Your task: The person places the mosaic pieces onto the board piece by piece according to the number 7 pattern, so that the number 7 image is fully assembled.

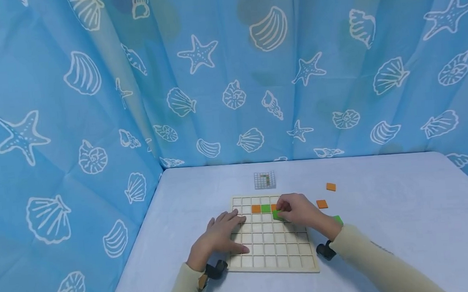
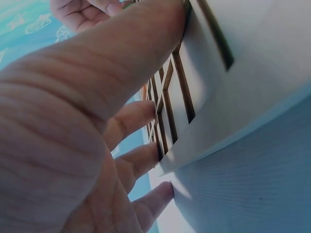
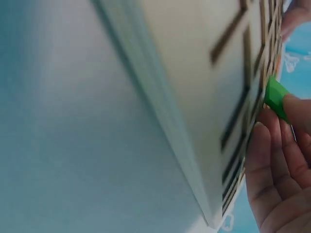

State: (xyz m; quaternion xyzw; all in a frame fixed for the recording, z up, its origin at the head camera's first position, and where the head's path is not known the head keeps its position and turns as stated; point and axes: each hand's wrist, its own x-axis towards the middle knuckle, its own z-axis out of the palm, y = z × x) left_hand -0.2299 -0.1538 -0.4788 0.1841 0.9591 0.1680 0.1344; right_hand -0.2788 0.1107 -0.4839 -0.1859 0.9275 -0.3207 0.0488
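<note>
A: Left hand (image 1: 220,237)?
B: Fingers spread, resting on the pale wooden gridded board (image 1: 269,238).
A: Right hand (image 1: 300,210)?
B: It pinches a flat, square green tile (image 3: 275,96), which projects leftward past the thumb tip, over the board's grid.

Green square tile pinched over a pale wooden grid board.
The thin, glossy green square tile (image 1: 277,215) is tilted between the right hand's (image 1: 299,210) thumb and fingers, just nearer the wearer than a row of orange, green and orange square tiles (image 1: 265,208); whether it touches the board is unclear. Those three lie flat in neighbouring cells of the pale wooden grid board (image 1: 275,270), which lies flat, its left side under the left hand's (image 1: 221,236) spread fingers.
</note>
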